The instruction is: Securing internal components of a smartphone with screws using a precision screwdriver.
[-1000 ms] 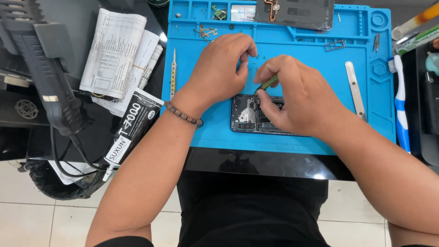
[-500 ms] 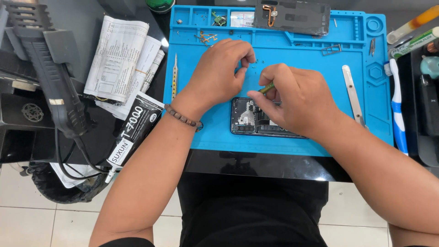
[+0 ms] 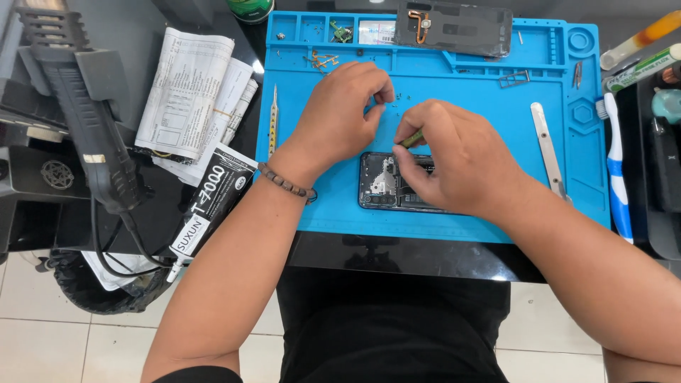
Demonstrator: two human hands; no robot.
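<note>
Opened phone [image 3: 386, 183], back cover off, lies flat on the blue repair mat [image 3: 454, 78], near its front edge; likely light, rigid and fragile inside, best steadied by its outer frame. Right hand [image 3: 454, 159] pinches a small green-handled tool [image 3: 412, 138] over the phone; left hand [image 3: 340, 117], behind the phone, pinches something too small to identify. Mat's rear tray compartments hold 1 dark back cover [image 3: 454, 28] and small loose parts [image 3: 339, 32].

Black-and-white glue tube [image 3: 213, 198] beside folded printed leaflets [image 3: 188, 92]

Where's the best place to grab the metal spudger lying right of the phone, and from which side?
Take the metal spudger by its upper, wider end, pinching its long edges from above. It lies flat on the blue mat, and its lower end runs under the right hand.
</note>
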